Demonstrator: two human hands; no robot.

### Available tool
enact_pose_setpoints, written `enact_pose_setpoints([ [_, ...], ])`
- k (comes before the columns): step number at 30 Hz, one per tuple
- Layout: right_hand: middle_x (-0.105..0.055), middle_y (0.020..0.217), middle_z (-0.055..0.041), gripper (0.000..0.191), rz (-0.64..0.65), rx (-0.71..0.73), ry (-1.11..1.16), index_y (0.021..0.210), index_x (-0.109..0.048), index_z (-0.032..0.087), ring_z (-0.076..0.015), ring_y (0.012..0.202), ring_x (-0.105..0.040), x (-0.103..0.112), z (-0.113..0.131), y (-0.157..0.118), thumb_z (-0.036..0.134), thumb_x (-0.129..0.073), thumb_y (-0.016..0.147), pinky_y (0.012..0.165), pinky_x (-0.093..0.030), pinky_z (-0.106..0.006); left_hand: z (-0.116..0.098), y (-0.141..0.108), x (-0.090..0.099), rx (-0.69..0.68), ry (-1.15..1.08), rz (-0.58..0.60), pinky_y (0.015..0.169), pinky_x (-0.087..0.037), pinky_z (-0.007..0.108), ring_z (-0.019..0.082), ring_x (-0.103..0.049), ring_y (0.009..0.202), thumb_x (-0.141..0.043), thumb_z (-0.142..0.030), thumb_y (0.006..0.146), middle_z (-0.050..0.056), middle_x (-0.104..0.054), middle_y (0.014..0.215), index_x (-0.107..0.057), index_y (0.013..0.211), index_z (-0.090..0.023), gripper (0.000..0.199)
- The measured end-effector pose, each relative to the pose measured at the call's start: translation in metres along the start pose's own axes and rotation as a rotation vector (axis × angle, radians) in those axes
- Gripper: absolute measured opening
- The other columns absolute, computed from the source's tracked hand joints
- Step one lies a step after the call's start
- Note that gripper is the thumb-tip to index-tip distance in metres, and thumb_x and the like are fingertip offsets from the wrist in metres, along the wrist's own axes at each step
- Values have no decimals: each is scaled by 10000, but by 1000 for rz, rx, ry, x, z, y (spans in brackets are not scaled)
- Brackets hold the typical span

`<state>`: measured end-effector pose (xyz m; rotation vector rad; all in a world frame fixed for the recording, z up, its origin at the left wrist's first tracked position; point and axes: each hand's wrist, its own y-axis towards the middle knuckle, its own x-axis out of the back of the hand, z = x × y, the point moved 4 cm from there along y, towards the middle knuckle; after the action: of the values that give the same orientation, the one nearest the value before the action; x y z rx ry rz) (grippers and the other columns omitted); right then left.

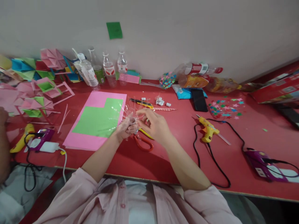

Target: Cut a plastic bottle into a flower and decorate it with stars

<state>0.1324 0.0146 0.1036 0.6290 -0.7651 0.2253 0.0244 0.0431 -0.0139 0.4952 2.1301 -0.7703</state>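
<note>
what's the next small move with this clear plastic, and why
I'd probably use the right hand to straighten one thin strand of the clear plastic: the left hand holds it, strands splay unevenly, and the right fingers are right beside it.

Upper centre: green paper square [114, 30] on grey wall [175, 28]. Right of centre: black phone [199, 100] partly over blue packet [183, 93]. Right edge: red box [277, 88]. Lower right: purple power strip [255, 161], white plug [290, 175] beside it.
</note>
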Motion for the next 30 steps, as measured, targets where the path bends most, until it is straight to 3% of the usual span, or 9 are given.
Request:
enact_pose_setpoints([
  [8, -700, 905, -32, 225, 42, -12, 54, 1097, -530, 209, -127, 718, -630, -7, -6, 0, 234, -507, 875, 626, -461, -235, 1, 0, -1, 9, -6, 40, 300, -89, 128, 27, -192, 262, -431, -423, 915, -79, -273, 367, -448, 596, -168, 408],
  [16, -684, 900, -63, 302, 15, 97, -41, 1179, -587, 182, -152, 788, -622, -3, 0, 0, 198, -451, 911, 715, -489, -274, 5, 7, 10, 51, 2, 63, 285, -89, 144, 35, -184, 248, -430, -427, 913, -74, -269, 351, -367, 545, -175, 450],
  [22, -675, 957, -80, 308, 128, 137, -34, 1195, -572, 175, -169, 822, -623, 2, 1, -1, 195, -470, 906, 750, -504, -306, 5, 8, 13, 66, -10, 33, 281, -97, 147, 40, -196, 240, -380, -422, 931, -74, -259, 341, -401, 553, -172, 454],
  [26, -678, 975, -60, 278, 155, 149, -42, 1154, -593, 218, -172, 871, -624, 6, 1, -2, 185, -461, 912, 776, -504, -313, 6, 8, 13, 71, 0, 26, 284, -109, 148, 36, -196, 241, -417, -412, 918, -81, -250, 347, -405, 543, -165, 450],
  [30, -679, 979, -74, 230, 137, 196, -38, 1055, -644, 180, -174, 920, -628, 8, 3, 0, 163, -467, 908, 806, -499, -300, 8, 8, 12, 102, 20, 0, 277, -111, 139, 32, -185, 242, -382, -446, 925, -80, -247, 345, -404, 535, -162, 484],
])
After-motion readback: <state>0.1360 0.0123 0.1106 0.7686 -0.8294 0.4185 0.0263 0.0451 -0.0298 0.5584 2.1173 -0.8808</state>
